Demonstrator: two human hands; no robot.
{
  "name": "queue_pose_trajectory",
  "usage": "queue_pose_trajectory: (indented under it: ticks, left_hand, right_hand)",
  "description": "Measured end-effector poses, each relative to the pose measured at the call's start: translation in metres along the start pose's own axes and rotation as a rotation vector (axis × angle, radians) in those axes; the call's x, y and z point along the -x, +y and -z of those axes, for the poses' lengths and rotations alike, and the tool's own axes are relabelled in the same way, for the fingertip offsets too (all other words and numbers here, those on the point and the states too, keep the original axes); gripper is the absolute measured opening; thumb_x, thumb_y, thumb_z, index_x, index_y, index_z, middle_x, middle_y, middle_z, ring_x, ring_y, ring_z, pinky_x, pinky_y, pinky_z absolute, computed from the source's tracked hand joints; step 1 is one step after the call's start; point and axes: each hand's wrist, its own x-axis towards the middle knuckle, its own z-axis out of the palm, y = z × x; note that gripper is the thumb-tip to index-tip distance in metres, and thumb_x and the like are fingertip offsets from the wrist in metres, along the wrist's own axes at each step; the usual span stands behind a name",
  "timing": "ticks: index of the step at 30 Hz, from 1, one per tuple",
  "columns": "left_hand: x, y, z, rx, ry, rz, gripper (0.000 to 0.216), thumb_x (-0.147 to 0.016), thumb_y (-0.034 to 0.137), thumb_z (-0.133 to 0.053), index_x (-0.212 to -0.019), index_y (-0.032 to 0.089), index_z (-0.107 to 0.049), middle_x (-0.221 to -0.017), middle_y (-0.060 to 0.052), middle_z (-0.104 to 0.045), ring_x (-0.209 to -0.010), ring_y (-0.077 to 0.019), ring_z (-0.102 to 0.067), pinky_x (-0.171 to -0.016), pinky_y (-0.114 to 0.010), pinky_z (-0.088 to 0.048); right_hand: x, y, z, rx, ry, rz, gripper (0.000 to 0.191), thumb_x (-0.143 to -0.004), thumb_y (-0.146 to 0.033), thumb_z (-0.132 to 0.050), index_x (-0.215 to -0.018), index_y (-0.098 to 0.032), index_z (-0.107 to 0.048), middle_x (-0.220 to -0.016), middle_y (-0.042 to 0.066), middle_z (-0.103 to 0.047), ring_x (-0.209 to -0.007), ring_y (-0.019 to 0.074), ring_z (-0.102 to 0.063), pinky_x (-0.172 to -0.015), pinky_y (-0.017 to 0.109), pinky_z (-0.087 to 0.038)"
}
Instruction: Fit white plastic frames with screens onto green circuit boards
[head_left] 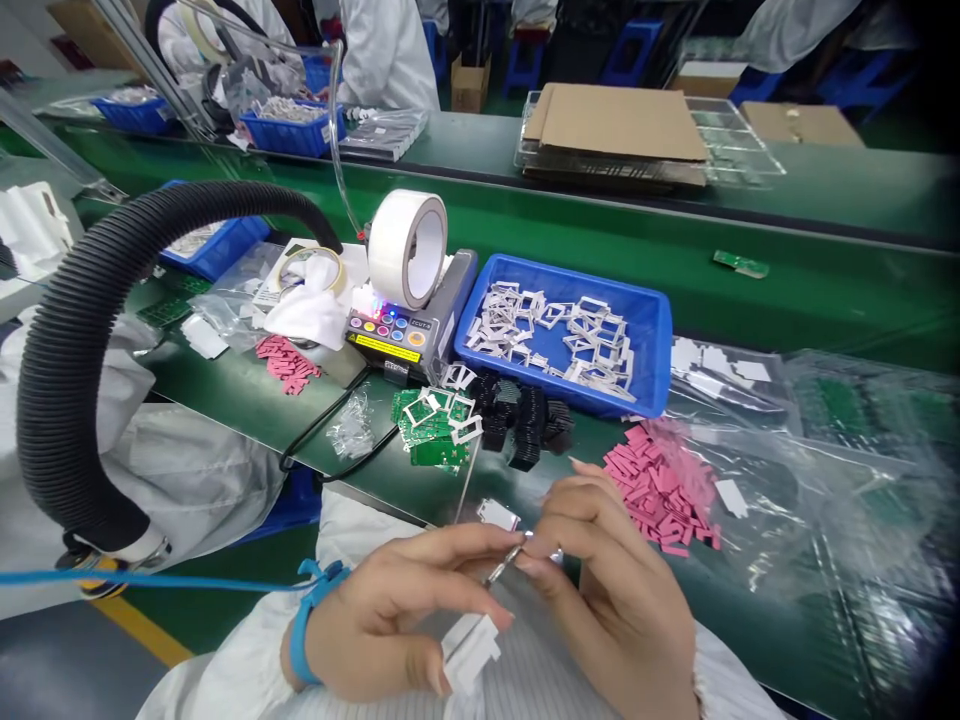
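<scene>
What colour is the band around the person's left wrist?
The band is bright blue; the head view shows it best.

Left hand (375,615): bare; thumb and one finger pinched together, another finger stretched toward the right hand (622,585). Right hand: bare; fingers curled, thumb and index fingertip closed together. Both hands held close; forearms covered by white sleeves (229,650).

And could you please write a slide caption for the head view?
Left hand and right hand hold a small part near pink pieces and a bin of white frames.
</scene>
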Motion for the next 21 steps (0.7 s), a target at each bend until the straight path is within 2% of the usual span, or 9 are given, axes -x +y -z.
queue_pose_trajectory:
  ticks: [2,7,9,12,16,18,21]
  left_hand:
    - [0.001,0.003,0.000,-0.021,0.018,0.038,0.033,-0.083,0.035,-0.057,-0.114,0.029,-0.066,-0.139,-0.011,-0.049,-0.128,-0.0334,-0.044,-0.107,-0.046,-0.032]
    - [0.000,-0.003,0.002,0.014,0.062,0.024,0.033,-0.080,0.036,-0.062,-0.109,0.025,-0.070,-0.136,-0.013,-0.051,-0.126,-0.0324,-0.046,-0.108,-0.044,-0.029]
    - [-0.001,-0.010,0.002,0.085,0.149,0.050,0.030,-0.077,0.038,-0.064,-0.102,0.022,-0.073,-0.133,-0.014,-0.053,-0.124,-0.0331,-0.047,-0.108,-0.046,-0.028]
    - [-0.002,-0.019,0.005,0.340,0.323,0.118,0.031,-0.073,0.043,-0.067,-0.092,0.020,-0.075,-0.127,-0.015,-0.058,-0.120,-0.0345,-0.050,-0.104,-0.051,-0.033]
    - [0.003,-0.025,0.020,0.647,0.503,0.125,0.029,-0.071,0.042,-0.070,-0.089,0.019,-0.074,-0.118,-0.011,-0.066,-0.116,-0.0298,-0.055,-0.106,-0.051,-0.034]
    - [0.009,-0.024,0.030,0.688,0.593,0.102,0.027,-0.073,0.040,-0.069,-0.089,0.019,-0.074,-0.117,-0.009,-0.067,-0.115,-0.0271,-0.056,-0.108,-0.049,-0.033]
    - [0.017,-0.019,0.039,0.709,0.666,0.086,0.026,-0.072,0.039,-0.070,-0.088,0.019,-0.074,-0.119,-0.008,-0.067,-0.115,-0.0265,-0.057,-0.108,-0.049,-0.033]
  right_hand:
    - [-0.001,0.000,0.001,0.012,-0.022,-0.008,0.018,-0.081,-0.006,-0.052,-0.083,-0.024,-0.051,-0.072,-0.001,-0.052,-0.073,0.0168,-0.052,-0.089,0.043,-0.033]
    - [-0.010,0.003,-0.007,0.053,-0.054,0.002,0.014,-0.085,-0.009,-0.050,-0.082,-0.022,-0.050,-0.074,-0.001,-0.053,-0.073,0.0151,-0.051,-0.086,0.040,-0.033]
    - [-0.013,0.004,-0.013,0.062,-0.088,-0.004,0.014,-0.086,-0.009,-0.049,-0.080,-0.021,-0.049,-0.075,-0.001,-0.052,-0.074,0.0145,-0.050,-0.084,0.039,-0.032]
    - [-0.016,0.004,-0.018,0.042,-0.173,-0.023,0.015,-0.088,-0.010,-0.046,-0.076,-0.019,-0.046,-0.076,-0.001,-0.051,-0.075,0.0146,-0.046,-0.078,0.036,-0.032]
    - [-0.014,0.005,-0.021,-0.019,-0.285,-0.082,0.015,-0.091,-0.013,-0.041,-0.077,-0.019,-0.042,-0.076,-0.001,-0.049,-0.075,0.0143,-0.045,-0.072,0.032,-0.034]
    - [-0.011,0.011,-0.032,0.062,-0.413,-0.112,0.016,-0.091,-0.013,-0.042,-0.077,-0.019,-0.044,-0.077,0.000,-0.050,-0.075,0.0144,-0.046,-0.071,0.031,-0.035]
    - [-0.003,0.026,-0.063,0.365,-0.589,-0.082,0.015,-0.085,-0.009,-0.050,-0.073,-0.018,-0.052,-0.077,0.004,-0.055,-0.078,0.0187,-0.050,-0.070,0.034,-0.035]
